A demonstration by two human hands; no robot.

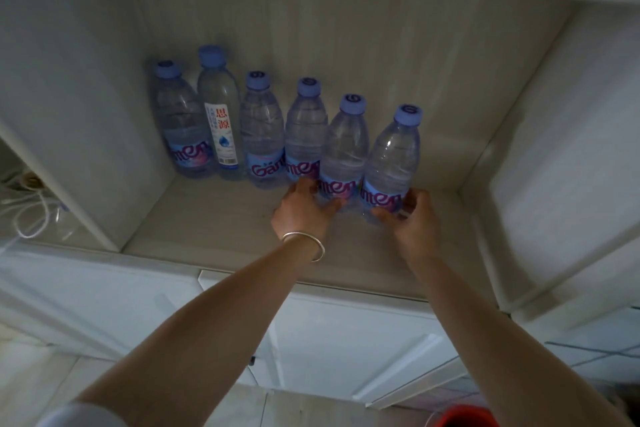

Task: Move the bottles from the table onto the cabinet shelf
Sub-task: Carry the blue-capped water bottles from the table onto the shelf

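Observation:
Several clear water bottles with blue caps stand in a row at the back of the cabinet shelf. My left hand, with a silver bangle on its wrist, grips the base of the second bottle from the right. My right hand grips the base of the rightmost bottle. Both of these bottles stand upright on the shelf, touching each other. A taller bottle with a white label is second from the left.
White cabinet walls close the shelf on the left and right. White lower doors sit under the shelf. White cords lie at the far left. A red object shows at the bottom edge.

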